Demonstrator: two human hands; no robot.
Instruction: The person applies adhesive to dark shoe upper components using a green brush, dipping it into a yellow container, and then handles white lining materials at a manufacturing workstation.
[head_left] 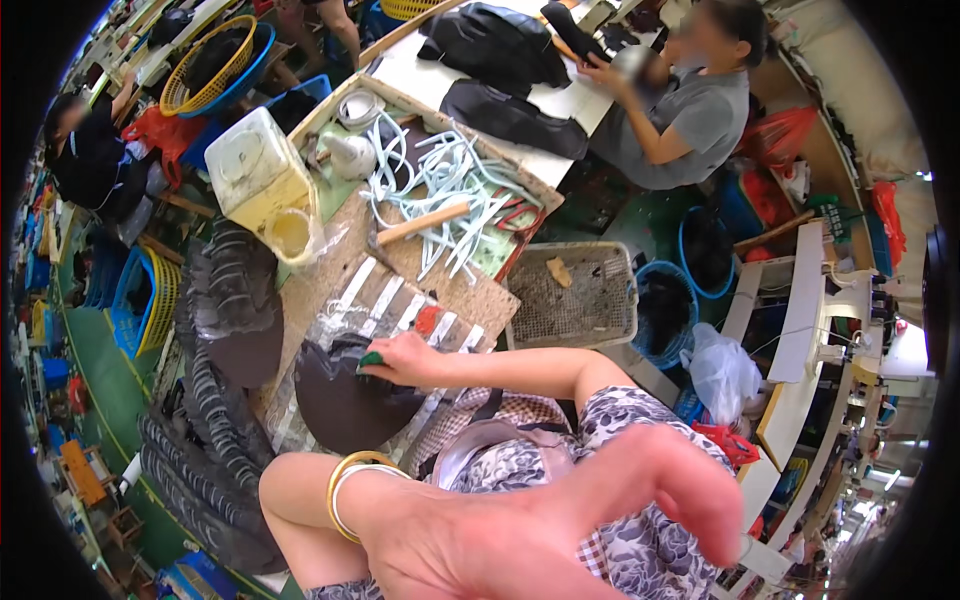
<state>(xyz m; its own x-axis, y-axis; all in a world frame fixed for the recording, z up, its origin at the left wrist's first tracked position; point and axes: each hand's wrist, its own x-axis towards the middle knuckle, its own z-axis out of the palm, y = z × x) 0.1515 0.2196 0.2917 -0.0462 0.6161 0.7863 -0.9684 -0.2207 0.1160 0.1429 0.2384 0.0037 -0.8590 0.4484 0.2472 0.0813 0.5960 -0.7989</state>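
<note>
Evidently, a dark piece (340, 408) is touched beneath the bunched right grip (402, 358) (pinching cannot be told); the left grip (480, 535) is spread; past the right, the surface (492, 300) is flanked by a basket (632, 300).

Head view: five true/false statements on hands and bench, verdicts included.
1. The right hand touches a dark grey piece. True.
2. The bangles are on the right wrist. False: they circle the wrist of the left hand.
3. A wooden stick lies on pale blue straps. True.
4. The mesh crate is heaped with straps. False: a tan scrap lies in it.
5. The yellowish plastic container stands left of the straps. True.
</note>
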